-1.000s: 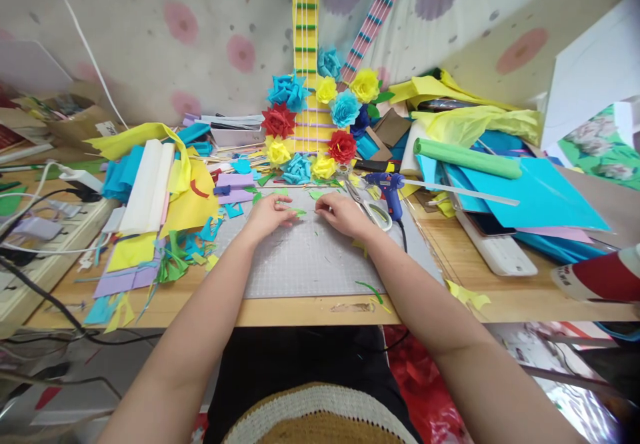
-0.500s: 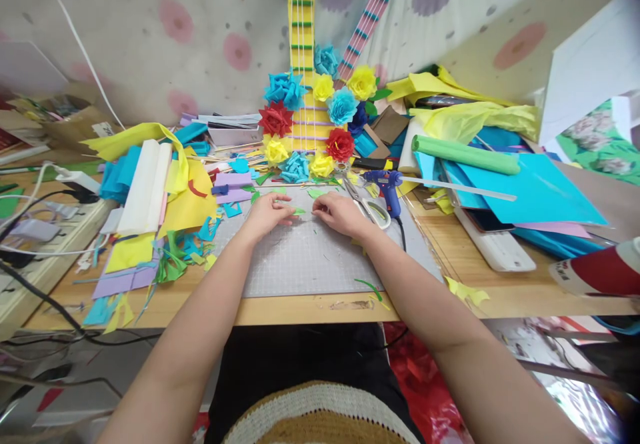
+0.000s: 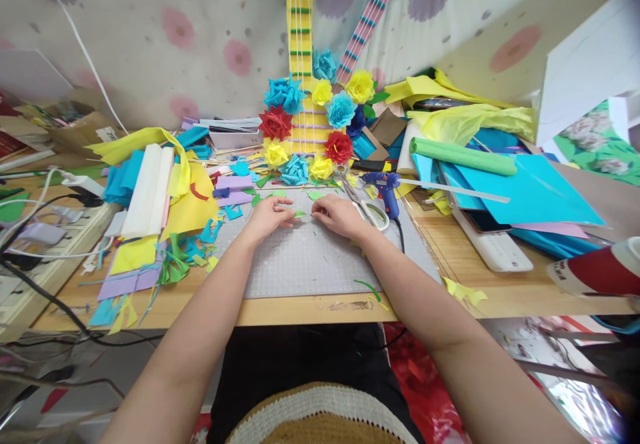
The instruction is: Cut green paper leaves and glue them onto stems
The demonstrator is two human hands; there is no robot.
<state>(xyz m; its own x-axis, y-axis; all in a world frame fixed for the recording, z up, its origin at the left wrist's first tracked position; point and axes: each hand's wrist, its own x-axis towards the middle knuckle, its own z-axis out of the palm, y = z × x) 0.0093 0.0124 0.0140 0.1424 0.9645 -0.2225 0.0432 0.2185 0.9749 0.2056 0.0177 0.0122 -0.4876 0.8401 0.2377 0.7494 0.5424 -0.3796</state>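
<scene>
Above the grey cutting mat (image 3: 300, 271), my left hand (image 3: 270, 219) pinches a small green paper leaf (image 3: 299, 214) between thumb and fingertips. The leaf's tip points right, towards my other hand. My right hand (image 3: 336, 215) is closed in a pinch a short gap away; whatever lies between its fingertips is too small to make out. White-handled scissors (image 3: 367, 209) lie just beyond my right hand. A blue glue gun (image 3: 386, 191) rests beside them, with a long white glue stick (image 3: 455, 189) sticking out of its back.
A yellow paper guitar (image 3: 300, 64) with paper flowers leans at the back, a pink one (image 3: 367, 24) behind it. Crepe paper and scraps (image 3: 175, 261) crowd the left, near a power strip (image 3: 65, 264). Blue sheets (image 3: 540, 187), a white phone (image 3: 505, 251) and a red-and-white cup (image 3: 600, 271) lie right.
The view has shifted very slightly. Both hands stay almost where they were, with the green leaf still in my left fingertips.
</scene>
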